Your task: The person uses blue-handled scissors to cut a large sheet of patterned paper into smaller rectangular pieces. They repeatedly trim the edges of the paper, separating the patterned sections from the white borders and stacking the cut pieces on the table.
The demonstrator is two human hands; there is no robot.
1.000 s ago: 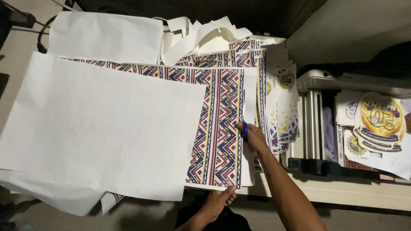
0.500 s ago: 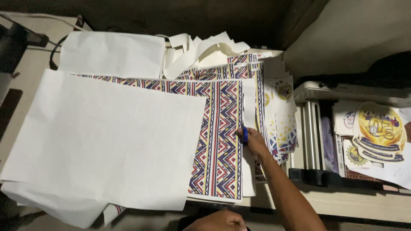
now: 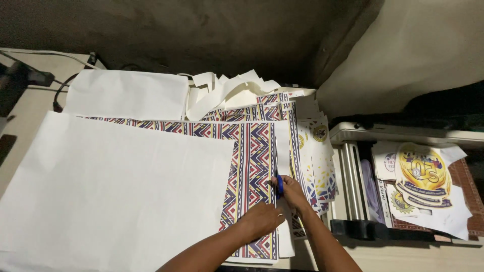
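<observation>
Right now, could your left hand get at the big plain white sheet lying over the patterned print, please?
Probably yes: the left hand rests on the patterned print, and the white sheet lies just beside it, uncovered.

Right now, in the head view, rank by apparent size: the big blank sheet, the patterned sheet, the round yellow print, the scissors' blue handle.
1. Blank sheet.
2. Patterned sheet, partly covered.
3. Yellow print.
4. Blue handle, mostly hidden in the right hand.
</observation>
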